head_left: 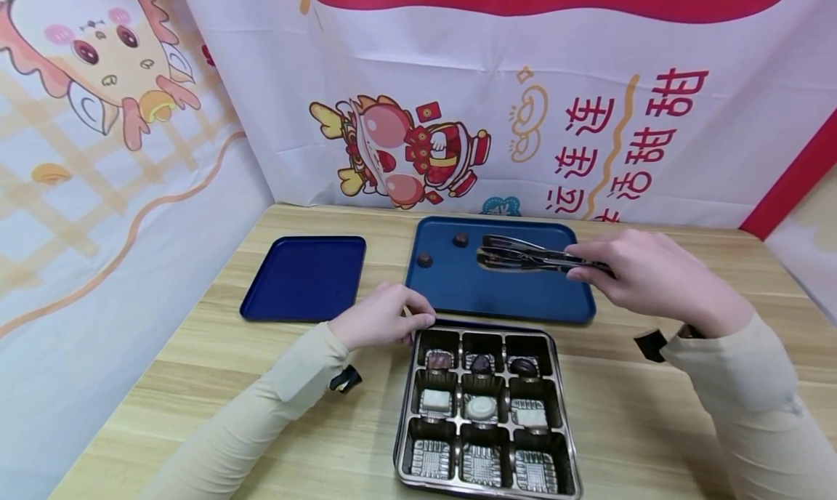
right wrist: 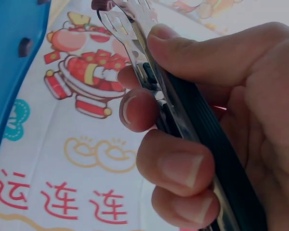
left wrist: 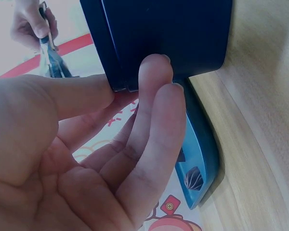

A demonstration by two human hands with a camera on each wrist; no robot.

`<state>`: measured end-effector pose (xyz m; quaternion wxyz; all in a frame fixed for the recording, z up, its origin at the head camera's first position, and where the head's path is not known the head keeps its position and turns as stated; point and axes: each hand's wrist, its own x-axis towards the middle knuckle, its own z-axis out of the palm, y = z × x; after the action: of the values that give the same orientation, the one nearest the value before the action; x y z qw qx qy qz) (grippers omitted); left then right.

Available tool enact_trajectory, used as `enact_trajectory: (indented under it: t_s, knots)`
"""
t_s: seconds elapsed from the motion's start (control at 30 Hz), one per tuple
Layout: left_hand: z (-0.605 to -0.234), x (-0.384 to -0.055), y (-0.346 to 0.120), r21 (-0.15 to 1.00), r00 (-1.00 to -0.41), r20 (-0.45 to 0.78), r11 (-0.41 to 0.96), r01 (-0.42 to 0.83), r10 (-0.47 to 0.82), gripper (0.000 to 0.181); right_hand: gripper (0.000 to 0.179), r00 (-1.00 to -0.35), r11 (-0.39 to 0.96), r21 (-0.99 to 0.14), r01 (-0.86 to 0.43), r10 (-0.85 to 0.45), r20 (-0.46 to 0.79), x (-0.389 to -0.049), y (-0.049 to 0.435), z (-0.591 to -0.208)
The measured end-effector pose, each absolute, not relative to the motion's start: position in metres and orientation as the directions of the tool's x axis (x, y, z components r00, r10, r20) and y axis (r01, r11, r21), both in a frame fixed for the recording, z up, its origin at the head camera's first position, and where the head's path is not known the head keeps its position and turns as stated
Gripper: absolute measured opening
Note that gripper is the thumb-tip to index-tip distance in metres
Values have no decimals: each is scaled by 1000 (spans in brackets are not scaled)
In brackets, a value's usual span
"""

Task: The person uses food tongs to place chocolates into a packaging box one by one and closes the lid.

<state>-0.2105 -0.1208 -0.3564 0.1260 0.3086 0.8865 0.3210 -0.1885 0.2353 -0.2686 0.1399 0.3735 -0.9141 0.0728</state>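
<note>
My right hand (head_left: 644, 278) grips a pair of metal tongs (head_left: 523, 254) with dark handles, low over the blue tray (head_left: 510, 307). In the right wrist view a brown chocolate (right wrist: 102, 5) sits at the tips of the tongs. Two more dark chocolates, one (head_left: 461, 240) farther back and one (head_left: 425, 259) near the left rim, lie on that tray. With thumb and fingers my left hand (head_left: 386, 317) pinches the far left corner of a chocolate box (head_left: 567, 449). Its far row holds brown and dark chocolates, its middle row white ones; bare liners show in the near row.
A dark blue square tray (head_left: 307, 278) lies on the wooden table (head_left: 196, 384), left of the blue one. Behind the table hangs a printed white cloth (head_left: 392, 57) with a cartoon dragon and red characters. Another patterned cloth (head_left: 98, 209) covers the left side.
</note>
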Motion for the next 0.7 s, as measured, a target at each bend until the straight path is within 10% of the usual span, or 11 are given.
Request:
enact_trajectory:
  t_s: [0.7]
  knots:
    - [-355, -208, -119, 652, -783, -39, 610, 451, 621, 15, 23, -512, 565, 18, -825, -761, 399, -152, 213, -261]
